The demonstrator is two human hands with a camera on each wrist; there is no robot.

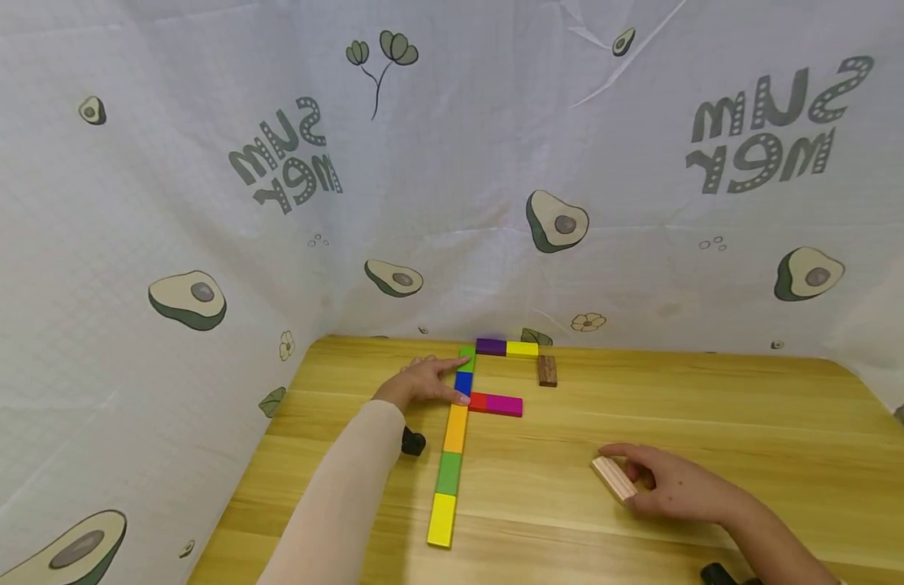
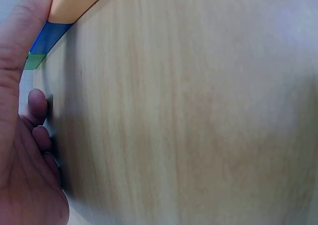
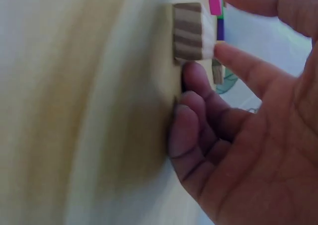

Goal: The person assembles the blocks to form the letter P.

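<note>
A letter-like line of flat blocks lies on the wooden table. Its long column has a light green block point(image 1: 467, 357), a blue block point(image 1: 462, 383), an orange block point(image 1: 455, 428), a green block point(image 1: 448, 473) and a yellow block point(image 1: 441, 520). My left hand point(image 1: 426, 380) lies along the column's left side; its index finger touches the light green block and its thumb rests by the blue block's lower end. To the right, my right hand point(image 1: 679, 486) pinches a pale striped wooden block point(image 1: 614, 478) between thumb and fingers, low over the table.
From the column's top run a purple block point(image 1: 491, 347) and a second yellow block point(image 1: 522, 349), then a dark brown block point(image 1: 547, 371). A red block point(image 1: 478, 402) and a magenta block point(image 1: 505, 405) branch off midway. A printed curtain point(image 1: 467, 162) hangs behind the table.
</note>
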